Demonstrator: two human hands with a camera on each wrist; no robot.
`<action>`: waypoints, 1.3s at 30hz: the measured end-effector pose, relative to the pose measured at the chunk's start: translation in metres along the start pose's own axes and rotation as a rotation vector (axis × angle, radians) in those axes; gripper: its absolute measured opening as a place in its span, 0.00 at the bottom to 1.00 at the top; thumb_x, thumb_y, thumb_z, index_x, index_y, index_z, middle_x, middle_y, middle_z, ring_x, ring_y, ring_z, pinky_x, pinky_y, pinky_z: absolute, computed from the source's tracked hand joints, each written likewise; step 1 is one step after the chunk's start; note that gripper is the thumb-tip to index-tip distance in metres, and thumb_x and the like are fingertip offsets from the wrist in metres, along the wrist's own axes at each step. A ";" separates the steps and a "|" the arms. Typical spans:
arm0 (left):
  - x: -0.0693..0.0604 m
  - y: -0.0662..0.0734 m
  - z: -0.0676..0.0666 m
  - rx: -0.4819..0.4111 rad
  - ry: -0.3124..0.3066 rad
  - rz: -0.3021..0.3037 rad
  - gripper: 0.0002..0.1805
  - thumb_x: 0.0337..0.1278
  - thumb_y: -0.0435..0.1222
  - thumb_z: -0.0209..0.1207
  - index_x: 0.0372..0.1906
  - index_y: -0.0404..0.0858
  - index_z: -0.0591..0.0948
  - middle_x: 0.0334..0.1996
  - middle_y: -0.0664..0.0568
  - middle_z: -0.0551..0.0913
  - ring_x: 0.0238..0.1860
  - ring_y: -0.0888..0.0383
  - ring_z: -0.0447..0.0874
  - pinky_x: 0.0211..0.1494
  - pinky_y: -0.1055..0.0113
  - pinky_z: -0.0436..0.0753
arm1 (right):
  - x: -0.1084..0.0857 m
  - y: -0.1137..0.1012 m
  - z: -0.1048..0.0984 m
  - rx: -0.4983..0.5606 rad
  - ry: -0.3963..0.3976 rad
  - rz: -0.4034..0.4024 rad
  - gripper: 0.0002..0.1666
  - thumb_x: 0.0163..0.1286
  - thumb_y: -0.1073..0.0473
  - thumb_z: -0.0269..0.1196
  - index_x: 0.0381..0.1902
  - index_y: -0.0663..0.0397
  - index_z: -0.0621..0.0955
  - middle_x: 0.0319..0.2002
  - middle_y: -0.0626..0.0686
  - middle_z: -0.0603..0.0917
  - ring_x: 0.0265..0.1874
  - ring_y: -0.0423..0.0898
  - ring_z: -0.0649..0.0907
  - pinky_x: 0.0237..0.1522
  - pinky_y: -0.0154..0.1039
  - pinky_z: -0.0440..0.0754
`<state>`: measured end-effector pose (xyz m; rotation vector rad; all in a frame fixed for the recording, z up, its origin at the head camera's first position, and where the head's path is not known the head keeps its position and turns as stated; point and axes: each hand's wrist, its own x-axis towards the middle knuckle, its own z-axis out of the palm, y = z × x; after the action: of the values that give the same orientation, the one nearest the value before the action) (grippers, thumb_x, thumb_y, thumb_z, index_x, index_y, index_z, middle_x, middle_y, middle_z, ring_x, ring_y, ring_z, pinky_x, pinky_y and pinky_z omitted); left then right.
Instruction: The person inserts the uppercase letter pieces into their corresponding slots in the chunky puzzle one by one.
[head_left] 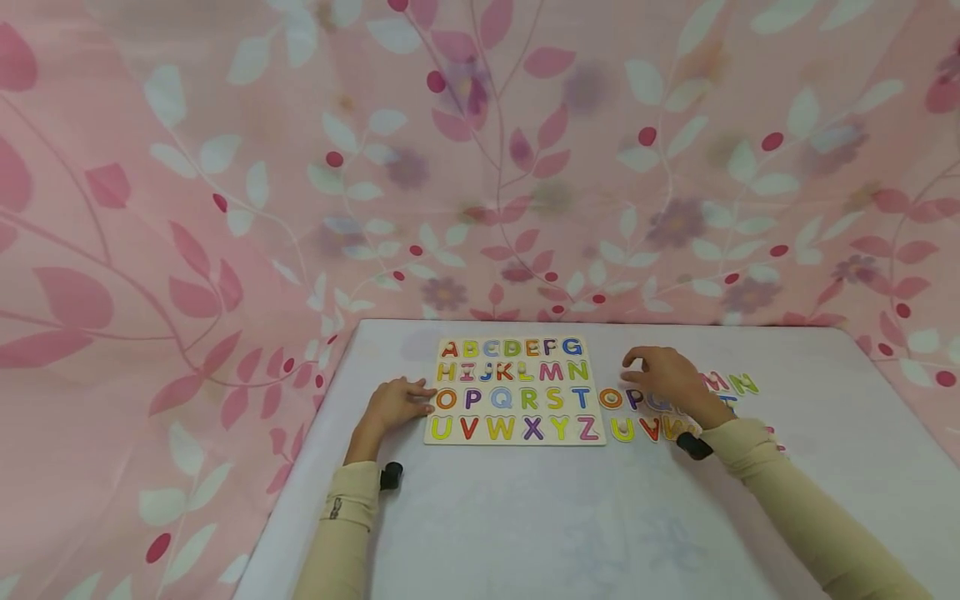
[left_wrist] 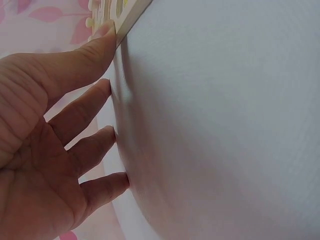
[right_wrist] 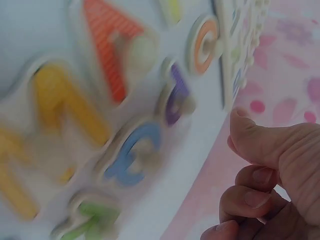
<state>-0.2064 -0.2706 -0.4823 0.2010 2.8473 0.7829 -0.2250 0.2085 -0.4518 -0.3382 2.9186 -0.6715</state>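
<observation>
A wooden alphabet puzzle board (head_left: 515,428) lies flat on the white table, with knobbed letter pieces in its upper rows and bare printed letters in its lower rows. My left hand (head_left: 395,407) is at the board's left edge; its thumb (left_wrist: 95,50) touches the edge, the fingers spread on the tabletop. Just right of the board, my right hand (head_left: 667,377) hovers over loose letters with bent fingers and nothing held. Under and around it lie an orange O (head_left: 610,400), a purple P (right_wrist: 175,97), a blue Q (right_wrist: 132,155) and a red V (right_wrist: 107,47).
Further right lie a pink M (head_left: 714,382) and a green N (head_left: 744,383). A yellow U (head_left: 622,430) sits near the board's lower right corner. The right forearm covers some loose letters. Behind the table (head_left: 510,517) hangs a pink floral curtain (head_left: 495,167).
</observation>
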 end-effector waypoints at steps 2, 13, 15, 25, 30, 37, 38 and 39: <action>0.000 0.001 0.000 -0.002 -0.002 -0.002 0.21 0.53 0.42 0.70 0.53 0.45 0.86 0.62 0.47 0.76 0.71 0.37 0.61 0.72 0.41 0.57 | -0.006 0.012 -0.004 -0.014 0.007 0.016 0.16 0.67 0.52 0.67 0.47 0.55 0.83 0.29 0.51 0.78 0.24 0.47 0.74 0.22 0.39 0.69; 0.001 0.000 0.000 -0.010 0.012 -0.002 0.21 0.52 0.42 0.71 0.53 0.45 0.86 0.62 0.47 0.76 0.71 0.36 0.61 0.72 0.42 0.57 | -0.027 0.059 -0.027 -0.042 0.043 0.083 0.19 0.67 0.51 0.66 0.50 0.57 0.82 0.32 0.56 0.80 0.25 0.49 0.75 0.20 0.39 0.70; 0.001 0.000 0.000 -0.013 0.012 -0.003 0.21 0.52 0.42 0.71 0.53 0.45 0.86 0.62 0.47 0.76 0.71 0.36 0.60 0.72 0.42 0.57 | -0.029 0.067 -0.031 -0.050 0.038 0.096 0.20 0.67 0.51 0.66 0.50 0.57 0.82 0.33 0.57 0.80 0.25 0.49 0.75 0.20 0.39 0.71; -0.001 0.003 -0.001 -0.011 0.009 -0.010 0.20 0.53 0.42 0.71 0.53 0.45 0.86 0.63 0.47 0.76 0.71 0.36 0.59 0.72 0.41 0.56 | -0.038 0.100 -0.040 -0.076 0.009 0.149 0.23 0.67 0.50 0.65 0.51 0.61 0.81 0.36 0.62 0.82 0.31 0.54 0.79 0.24 0.42 0.75; 0.000 0.004 -0.003 -0.005 0.006 -0.014 0.21 0.53 0.42 0.71 0.53 0.45 0.86 0.63 0.48 0.75 0.72 0.37 0.59 0.72 0.41 0.55 | -0.042 0.103 -0.040 -0.094 0.010 0.175 0.20 0.67 0.51 0.65 0.47 0.62 0.82 0.33 0.61 0.82 0.30 0.54 0.78 0.24 0.43 0.74; -0.001 0.003 -0.002 -0.006 0.001 -0.008 0.20 0.54 0.41 0.70 0.53 0.44 0.86 0.63 0.47 0.75 0.71 0.36 0.59 0.72 0.41 0.56 | -0.041 0.106 -0.034 -0.106 -0.007 0.197 0.15 0.67 0.54 0.65 0.43 0.62 0.82 0.29 0.56 0.82 0.26 0.51 0.76 0.22 0.41 0.72; -0.001 0.003 -0.002 -0.006 0.000 -0.004 0.20 0.54 0.41 0.70 0.53 0.44 0.86 0.63 0.47 0.75 0.71 0.36 0.59 0.72 0.41 0.56 | -0.041 0.106 -0.034 -0.105 -0.008 0.200 0.15 0.67 0.54 0.65 0.43 0.62 0.82 0.28 0.56 0.81 0.26 0.51 0.76 0.22 0.41 0.71; -0.001 0.003 -0.001 -0.006 -0.001 -0.001 0.20 0.54 0.41 0.70 0.53 0.44 0.86 0.63 0.47 0.75 0.71 0.36 0.59 0.72 0.41 0.57 | -0.040 0.106 -0.034 -0.102 -0.009 0.202 0.15 0.67 0.54 0.65 0.43 0.62 0.81 0.27 0.55 0.81 0.26 0.51 0.76 0.23 0.41 0.71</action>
<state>-0.2056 -0.2691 -0.4797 0.1991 2.8439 0.7914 -0.2118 0.3251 -0.4652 -0.0535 2.9311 -0.4922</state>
